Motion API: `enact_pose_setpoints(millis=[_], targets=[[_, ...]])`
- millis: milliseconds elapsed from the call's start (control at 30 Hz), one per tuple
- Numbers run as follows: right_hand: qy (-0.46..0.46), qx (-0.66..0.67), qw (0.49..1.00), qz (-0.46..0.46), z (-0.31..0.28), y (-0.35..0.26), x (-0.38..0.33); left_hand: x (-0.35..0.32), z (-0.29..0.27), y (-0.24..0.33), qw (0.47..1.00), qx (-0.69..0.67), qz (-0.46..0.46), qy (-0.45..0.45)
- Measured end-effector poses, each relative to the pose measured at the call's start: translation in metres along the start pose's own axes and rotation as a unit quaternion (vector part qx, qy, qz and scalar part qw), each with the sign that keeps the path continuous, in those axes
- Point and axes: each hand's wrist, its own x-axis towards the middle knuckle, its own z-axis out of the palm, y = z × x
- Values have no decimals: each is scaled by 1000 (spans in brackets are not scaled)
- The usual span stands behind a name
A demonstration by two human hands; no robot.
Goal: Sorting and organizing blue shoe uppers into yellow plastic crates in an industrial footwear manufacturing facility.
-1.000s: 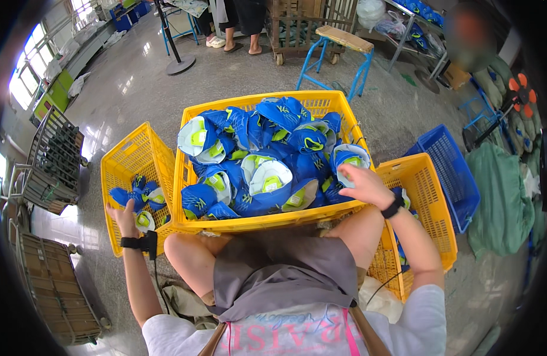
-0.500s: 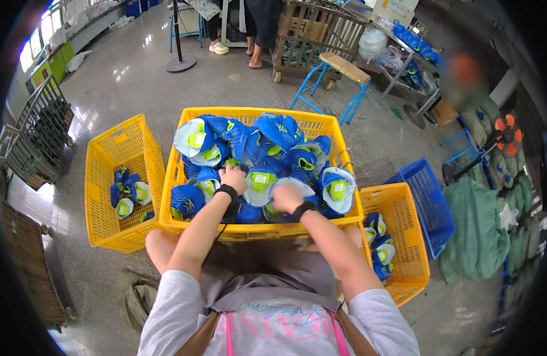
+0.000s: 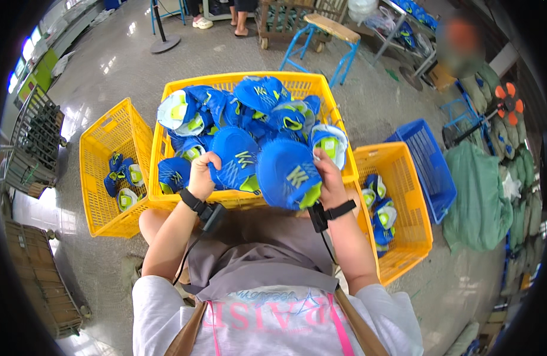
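Observation:
My left hand [image 3: 203,174] grips a blue shoe upper [image 3: 233,155] by its left edge, with the rounded toe pointing away. In my right hand [image 3: 330,178] is a second blue shoe upper [image 3: 283,172], pinched at its right edge with lime-green lining showing at the near end. Both uppers are held side by side over the near part of a big yellow crate [image 3: 249,76]. A heap of similar uppers [image 3: 260,95], blue with pale grey and lime insides, fills that crate. Black straps with small devices are on both my wrists.
A yellow crate [image 3: 107,127] at left and another [image 3: 398,151] at right each hold several uppers. Beyond the right one stand a blue crate [image 3: 430,178] and a green sack [image 3: 475,196]. Farther off are a stool [image 3: 331,26], an orange-bladed fan [image 3: 509,105] and another person's feet [image 3: 241,28].
Both hands have come up out of the heap and nearer to me, each now with an upper in it. The uppers' blue outer sides now face up.

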Motion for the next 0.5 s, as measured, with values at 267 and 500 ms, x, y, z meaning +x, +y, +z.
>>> enact_pose_setpoints(millis=[267, 500], targets=[[12, 25, 999, -24, 15, 5, -5, -22, 11, 34, 987, -86, -127, -52], [12, -239, 969, -60, 40, 26, -10, -29, 55, 51, 988, 29, -154, 14]])
